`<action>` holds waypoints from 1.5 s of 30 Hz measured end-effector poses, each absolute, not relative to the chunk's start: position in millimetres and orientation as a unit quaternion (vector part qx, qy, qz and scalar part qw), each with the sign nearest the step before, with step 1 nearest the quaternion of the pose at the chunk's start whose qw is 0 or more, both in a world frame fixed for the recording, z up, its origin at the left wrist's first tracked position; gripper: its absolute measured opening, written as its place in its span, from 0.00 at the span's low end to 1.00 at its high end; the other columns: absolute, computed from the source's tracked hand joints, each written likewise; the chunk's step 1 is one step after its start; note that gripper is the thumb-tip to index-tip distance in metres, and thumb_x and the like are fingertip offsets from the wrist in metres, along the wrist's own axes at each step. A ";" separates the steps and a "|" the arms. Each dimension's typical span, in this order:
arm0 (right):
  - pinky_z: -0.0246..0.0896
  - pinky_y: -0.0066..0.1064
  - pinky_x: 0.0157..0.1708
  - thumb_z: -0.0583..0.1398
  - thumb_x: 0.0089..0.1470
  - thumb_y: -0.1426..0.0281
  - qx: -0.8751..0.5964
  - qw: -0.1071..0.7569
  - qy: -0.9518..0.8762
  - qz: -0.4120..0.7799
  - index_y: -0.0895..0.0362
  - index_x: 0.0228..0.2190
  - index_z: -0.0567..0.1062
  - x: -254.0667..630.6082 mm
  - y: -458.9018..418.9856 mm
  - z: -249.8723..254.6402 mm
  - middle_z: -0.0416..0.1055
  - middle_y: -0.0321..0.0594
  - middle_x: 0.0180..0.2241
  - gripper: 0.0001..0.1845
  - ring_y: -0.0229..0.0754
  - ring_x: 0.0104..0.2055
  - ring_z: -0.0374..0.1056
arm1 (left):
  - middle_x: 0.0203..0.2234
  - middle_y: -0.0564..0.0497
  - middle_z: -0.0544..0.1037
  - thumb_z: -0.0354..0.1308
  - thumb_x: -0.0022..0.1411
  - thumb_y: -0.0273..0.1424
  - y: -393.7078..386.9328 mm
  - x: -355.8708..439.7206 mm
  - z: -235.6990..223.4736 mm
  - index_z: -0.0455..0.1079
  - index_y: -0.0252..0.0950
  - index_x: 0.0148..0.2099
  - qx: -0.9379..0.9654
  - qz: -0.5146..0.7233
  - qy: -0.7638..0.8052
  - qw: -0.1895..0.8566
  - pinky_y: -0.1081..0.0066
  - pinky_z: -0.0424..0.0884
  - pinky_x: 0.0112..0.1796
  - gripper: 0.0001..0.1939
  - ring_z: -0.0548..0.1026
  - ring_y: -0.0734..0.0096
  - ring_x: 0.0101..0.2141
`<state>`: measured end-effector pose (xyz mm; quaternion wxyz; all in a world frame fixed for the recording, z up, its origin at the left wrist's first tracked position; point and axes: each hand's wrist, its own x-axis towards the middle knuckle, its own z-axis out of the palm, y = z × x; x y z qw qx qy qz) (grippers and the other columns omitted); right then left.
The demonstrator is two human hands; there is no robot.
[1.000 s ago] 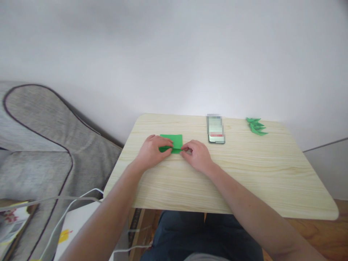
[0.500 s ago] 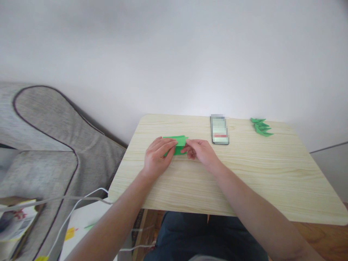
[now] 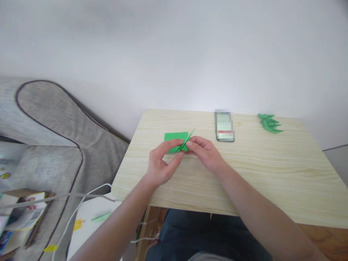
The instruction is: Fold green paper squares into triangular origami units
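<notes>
A sheet of green paper, partly folded, lies near the left part of the table. At its right end a narrow flap stands up at a slant. My left hand reaches in from the left, index fingertip and thumb closed about the base of this flap. From the other side my right hand pinches the flap's edge between thumb and fingers. Some of the right fingertips are hidden behind the paper.
On the wooden table, a phone lies behind my right hand. Several folded green paper pieces sit at the back right. A grey sofa, white cables and a white surface are at the left.
The paper's right end has gone from lying flatter under my fingers to a raised, slanted flap. My left hand has opened its thumb and index around it. The view has shifted slightly.
</notes>
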<state>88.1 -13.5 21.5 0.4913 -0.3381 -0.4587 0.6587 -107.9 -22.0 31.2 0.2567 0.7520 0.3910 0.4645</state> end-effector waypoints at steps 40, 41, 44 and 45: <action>0.51 0.31 0.24 0.60 0.51 0.65 -0.657 0.232 -0.597 0.397 0.54 0.17 0.75 79.4 26.2 25.2 0.69 0.36 0.15 0.14 0.39 0.21 0.66 | 0.37 0.48 0.76 0.66 0.65 0.29 -33.3 -118.8 19.9 0.82 0.42 0.49 0.668 0.565 0.485 -0.015 0.63 0.74 0.42 0.11 0.74 0.67 0.38; 0.52 0.30 0.23 0.60 0.51 0.65 -0.659 0.232 -0.597 0.395 0.54 0.18 0.76 79.4 26.6 24.9 0.71 0.36 0.16 0.13 0.39 0.21 0.66 | 0.37 0.48 0.76 0.65 0.65 0.29 -34.2 -117.8 20.3 0.82 0.42 0.49 0.667 0.564 0.487 -0.012 0.63 0.74 0.42 0.11 0.74 0.67 0.38; 0.54 0.29 0.24 0.61 0.51 0.66 -0.669 0.241 -0.590 0.382 0.54 0.24 0.76 84.1 24.3 26.5 0.74 0.36 0.21 0.07 0.38 0.22 0.67 | 0.37 0.48 0.76 0.66 0.65 0.29 -37.1 -115.0 21.7 0.82 0.42 0.49 0.669 0.562 0.486 -0.002 0.64 0.75 0.41 0.11 0.75 0.67 0.38; 0.55 0.29 0.24 0.61 0.51 0.67 -0.672 0.249 -0.586 0.378 0.54 0.26 0.76 87.6 21.5 28.3 0.75 0.36 0.22 0.05 0.38 0.22 0.67 | 0.37 0.48 0.76 0.66 0.65 0.29 -38.3 -113.9 22.3 0.82 0.42 0.49 0.671 0.563 0.483 0.001 0.64 0.75 0.41 0.11 0.75 0.67 0.38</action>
